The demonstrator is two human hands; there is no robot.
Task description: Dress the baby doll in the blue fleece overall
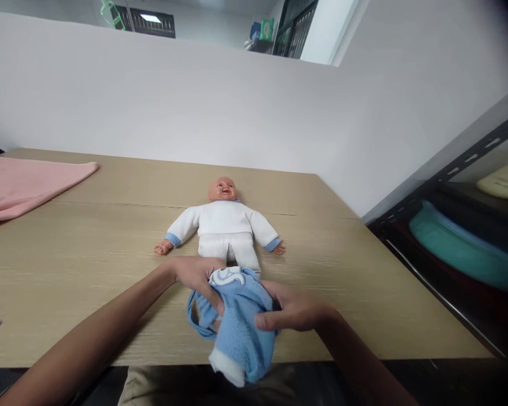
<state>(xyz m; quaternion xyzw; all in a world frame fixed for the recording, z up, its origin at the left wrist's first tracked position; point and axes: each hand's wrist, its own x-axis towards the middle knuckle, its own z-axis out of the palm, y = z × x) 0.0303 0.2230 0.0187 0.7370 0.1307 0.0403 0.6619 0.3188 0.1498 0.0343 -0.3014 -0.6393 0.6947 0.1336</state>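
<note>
— White wall stood behind the wooden bench [88, 265], yes? What lay on it?

— A baby doll [224, 225] in white clothes lay on its back in the middle, and a pink cloth [21, 183] at the far left.

— And the hands?

— The left hand [197, 279] and the right hand [290, 310] both were closed on a light blue knitted garment [239, 321], at the near edge, just below the doll's legs.

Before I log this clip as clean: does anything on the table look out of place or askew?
Nothing stands out. The doll lies flat on the table, both hands grip the bunched blue garment, and the pink cloth lies at the far left.
</note>
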